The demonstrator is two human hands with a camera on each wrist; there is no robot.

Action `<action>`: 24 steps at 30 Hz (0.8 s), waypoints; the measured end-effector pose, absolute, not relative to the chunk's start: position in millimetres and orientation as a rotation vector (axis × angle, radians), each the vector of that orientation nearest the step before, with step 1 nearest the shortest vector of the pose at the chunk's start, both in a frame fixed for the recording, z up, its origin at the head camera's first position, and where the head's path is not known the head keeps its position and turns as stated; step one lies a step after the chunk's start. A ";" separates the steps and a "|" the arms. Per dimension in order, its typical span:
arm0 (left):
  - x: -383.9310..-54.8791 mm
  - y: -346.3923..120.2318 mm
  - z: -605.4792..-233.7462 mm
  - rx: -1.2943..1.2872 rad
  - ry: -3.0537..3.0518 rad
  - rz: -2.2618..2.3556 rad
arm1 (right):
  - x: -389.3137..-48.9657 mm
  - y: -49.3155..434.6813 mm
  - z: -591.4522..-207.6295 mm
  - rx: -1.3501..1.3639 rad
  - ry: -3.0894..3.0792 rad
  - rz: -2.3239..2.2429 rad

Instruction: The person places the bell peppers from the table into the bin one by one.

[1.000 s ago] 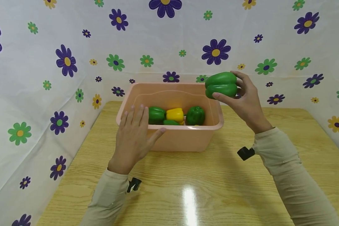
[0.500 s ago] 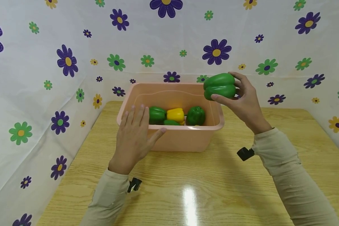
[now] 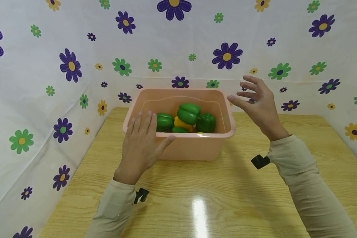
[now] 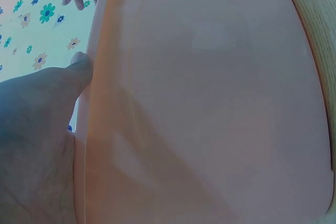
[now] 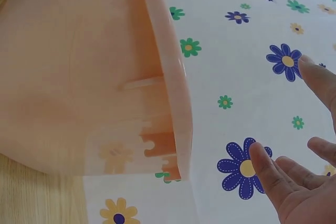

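A peach plastic bin [image 3: 193, 147] stands on the table with bell peppers inside. One green bell pepper [image 3: 188, 113] lies on top, partly over a yellow bell pepper [image 3: 182, 124]. More green peppers sit at the left [image 3: 165, 122] and right [image 3: 206, 123]; the near rim hides the lowest ones. My left hand [image 3: 140, 145] rests on the near rim at the left, fingers straight and thumb spread. Just past the bin's right end, my right hand [image 3: 260, 105] is raised with fingers apart, holding nothing. The right wrist view shows that hand [image 5: 299, 182] apart from the bin wall [image 5: 79, 77].
The wooden table [image 3: 166, 198] runs in front of the bin and to both sides. A white flowered cloth [image 3: 178, 39] hangs behind it and along the sides. A black wrist camera [image 3: 260, 162] sits on each sleeve.
My right hand has let go of the green pepper it held above the bin's right end. That pepper now lies in the bin, on the others. My left hand has stayed in place.
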State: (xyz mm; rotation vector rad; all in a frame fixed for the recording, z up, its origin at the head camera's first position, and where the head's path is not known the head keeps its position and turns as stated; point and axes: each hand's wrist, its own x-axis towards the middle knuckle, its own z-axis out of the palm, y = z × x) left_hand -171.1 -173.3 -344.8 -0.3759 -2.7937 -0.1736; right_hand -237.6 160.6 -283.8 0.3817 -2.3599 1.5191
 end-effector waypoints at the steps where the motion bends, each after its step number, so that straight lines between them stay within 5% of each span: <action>1: -170.9 -173.4 -344.6 -0.376 -2.795 -0.175 | -237.3 160.8 -283.6 0.377 -2.362 1.522; 24: -191.0 -193.5 -315.8 -0.499 -2.485 -0.448 | -243.2 140.3 -286.3 0.429 -2.484 1.343</action>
